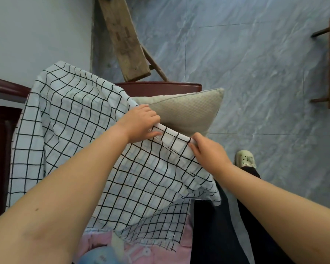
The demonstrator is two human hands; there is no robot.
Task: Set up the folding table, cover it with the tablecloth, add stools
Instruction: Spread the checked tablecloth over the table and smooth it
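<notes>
Head view: left hand [141,121] and right hand [208,151] each pinch the checked tablecloth's [69,119] folded edge, beside a beige cushion [191,109].

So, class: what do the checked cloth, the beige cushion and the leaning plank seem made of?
Checked cloth: thin woven fabric, probably cotton, matt; it drapes and creases. Beige cushion: textured woven cover, dimpled surface, piped edge. Leaning plank: rough unfinished wood, grain and stains showing.

I'm in a home: a beige cushion [189,109] on dark wooden furniture [160,88], grey marble-look floor tiles [259,88] right of it, a worn plank [124,39] behind it.
</notes>
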